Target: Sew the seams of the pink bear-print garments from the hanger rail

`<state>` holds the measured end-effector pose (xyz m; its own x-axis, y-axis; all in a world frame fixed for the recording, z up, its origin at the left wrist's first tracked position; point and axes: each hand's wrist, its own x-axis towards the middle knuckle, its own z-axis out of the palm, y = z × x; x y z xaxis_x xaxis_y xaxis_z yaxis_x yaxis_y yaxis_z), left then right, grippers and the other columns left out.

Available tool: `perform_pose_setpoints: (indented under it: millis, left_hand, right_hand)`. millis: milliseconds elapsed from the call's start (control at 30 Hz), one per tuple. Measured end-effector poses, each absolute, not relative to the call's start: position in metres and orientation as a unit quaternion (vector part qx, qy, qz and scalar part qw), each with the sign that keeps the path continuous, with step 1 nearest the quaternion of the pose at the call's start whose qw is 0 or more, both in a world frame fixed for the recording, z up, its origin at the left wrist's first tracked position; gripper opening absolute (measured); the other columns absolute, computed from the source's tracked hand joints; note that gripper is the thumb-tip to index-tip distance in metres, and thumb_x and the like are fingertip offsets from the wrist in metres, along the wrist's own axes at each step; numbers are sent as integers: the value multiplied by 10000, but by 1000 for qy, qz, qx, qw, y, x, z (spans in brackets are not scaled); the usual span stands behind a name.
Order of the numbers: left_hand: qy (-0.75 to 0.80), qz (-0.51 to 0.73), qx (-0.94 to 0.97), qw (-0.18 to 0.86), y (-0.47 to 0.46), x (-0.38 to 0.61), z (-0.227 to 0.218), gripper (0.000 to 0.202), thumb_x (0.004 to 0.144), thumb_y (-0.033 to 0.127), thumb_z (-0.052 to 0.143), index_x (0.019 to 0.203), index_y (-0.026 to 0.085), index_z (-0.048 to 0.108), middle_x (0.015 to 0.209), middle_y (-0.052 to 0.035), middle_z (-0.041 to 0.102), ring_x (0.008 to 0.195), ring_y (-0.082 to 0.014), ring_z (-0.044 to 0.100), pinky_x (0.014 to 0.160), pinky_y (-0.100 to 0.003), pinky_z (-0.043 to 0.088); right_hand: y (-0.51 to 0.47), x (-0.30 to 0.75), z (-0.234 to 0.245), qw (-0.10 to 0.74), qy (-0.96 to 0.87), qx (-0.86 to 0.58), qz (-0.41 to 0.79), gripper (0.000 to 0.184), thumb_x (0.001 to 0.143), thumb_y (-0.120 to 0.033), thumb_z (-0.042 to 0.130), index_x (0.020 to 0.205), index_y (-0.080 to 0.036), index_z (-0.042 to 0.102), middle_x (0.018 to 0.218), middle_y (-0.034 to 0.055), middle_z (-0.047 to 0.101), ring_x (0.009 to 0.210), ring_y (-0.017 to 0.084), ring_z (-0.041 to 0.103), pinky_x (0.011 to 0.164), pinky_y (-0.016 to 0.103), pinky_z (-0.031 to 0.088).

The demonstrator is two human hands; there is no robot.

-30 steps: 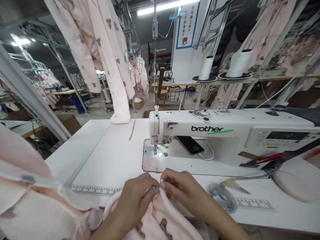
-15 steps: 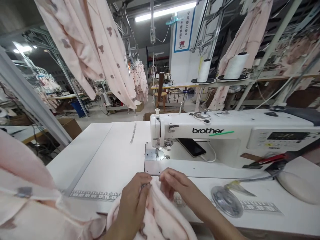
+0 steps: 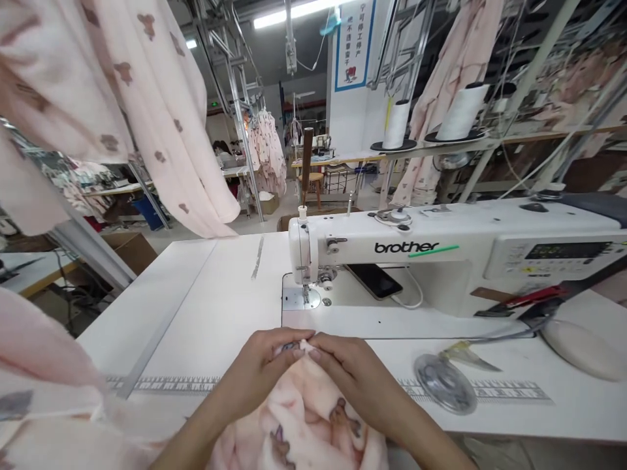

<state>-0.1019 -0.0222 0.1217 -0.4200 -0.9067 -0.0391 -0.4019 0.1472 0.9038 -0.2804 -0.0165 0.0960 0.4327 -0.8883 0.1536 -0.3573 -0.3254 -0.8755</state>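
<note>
At the front edge of the table: left hand (image 3: 257, 369) and right hand (image 3: 350, 375) come together, almost touching, just in front of the machine bed.
Left hand: closed, fingers and thumb pinching a fold of the cloth.
Right hand: closed too, pinching the same fold from the other side, with my fingertips (image 3: 318, 352) close to my left hand's.
Cloth: pale pink fleece (image 3: 298, 418) with a brown bear print, bunched up under my hands, its top fold held between them at the table's edge.
Machine: white Brother sewing machine (image 3: 392, 247) ahead of my hands, well clear of the cloth.
Under its arm: black phone (image 3: 375, 282) lying on the bed, a white cable running from it.
Tabletop: white table (image 3: 196, 307) with a printed measuring scale (image 3: 166, 385) along its front.
Right of my hands: round clear plastic disc (image 3: 443, 385) on the table.
Above: white thread cones (image 3: 396, 124) on a shelf; pink bear-print garment (image 3: 122, 111) hanging to my left.
</note>
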Motion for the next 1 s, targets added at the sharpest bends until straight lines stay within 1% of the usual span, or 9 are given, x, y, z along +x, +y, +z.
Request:
perform_pose_setpoints:
  millis: [67,167,267,333,500,633,733,900,1000]
  left_hand:
    - [-699,-444,488,278,-30,-106,120,286,843,338,469,1030,238,660,936,-15,668,865,-172,587,779,-256,450]
    - [-700,-390,533,271,-51,-112,109,255,798,358,519,896,199,692,787,-3,672,690,-153,562,604,-226,403]
    - [-702,-387,544,248,-84,-114,90,248,756,360,546,795,155,680,755,-11,657,719,-163,558,622,-228,389]
    - [-709,-395,542,219,-105,-115,75,261,754,360,531,802,143,669,756,-19,639,729,-166,551,640,-237,391]
    - [-758,-294,552,183,-134,-120,47,179,768,240,480,796,164,641,825,-31,607,755,-158,542,693,-257,389]
    - [-725,-319,582,184,-149,-124,44,89,707,206,531,730,173,610,752,3,633,737,-158,566,668,-240,389]
    - [-715,-330,592,170,-156,-127,46,121,703,198,519,756,175,625,772,-2,651,734,-165,576,660,-241,392]
    - [-715,-302,615,143,-156,-133,48,175,718,171,487,804,178,639,778,-18,653,737,-168,580,646,-238,386]
    - [-708,-297,627,134,-155,-134,48,166,732,187,484,803,170,633,748,-26,642,729,-175,581,626,-242,376]
  right_hand:
    - [-22,-280,91,391,465,-719,-337,243,896,-330,423,763,-202,582,677,-28,573,637,142,511,583,236,326]
    - [-37,-280,83,383,532,-665,-359,234,841,-372,496,691,-204,559,602,-41,517,596,138,469,546,230,298]
    - [-61,-280,74,335,583,-658,-339,172,823,-339,497,721,-207,541,588,-45,496,592,137,462,546,229,284]
    - [-79,-279,66,293,624,-662,-294,115,807,-297,507,743,-207,540,557,-47,476,572,137,455,536,229,266]
    - [-120,-274,46,282,667,-652,-225,98,700,-166,568,607,-189,546,571,-22,533,604,142,495,524,233,254]
    - [-138,-273,37,275,702,-628,-193,52,703,-207,570,662,-183,591,655,6,596,642,156,532,531,234,296]
    - [-144,-276,35,267,715,-620,-180,85,716,-255,570,711,-184,616,719,18,627,662,162,552,534,232,324]
    - [-142,-280,42,257,724,-618,-165,99,723,-255,587,730,-170,637,722,35,642,644,169,565,524,235,337]
    - [-139,-279,46,245,728,-618,-165,126,758,-250,568,796,-166,654,704,36,639,634,167,562,525,234,339]
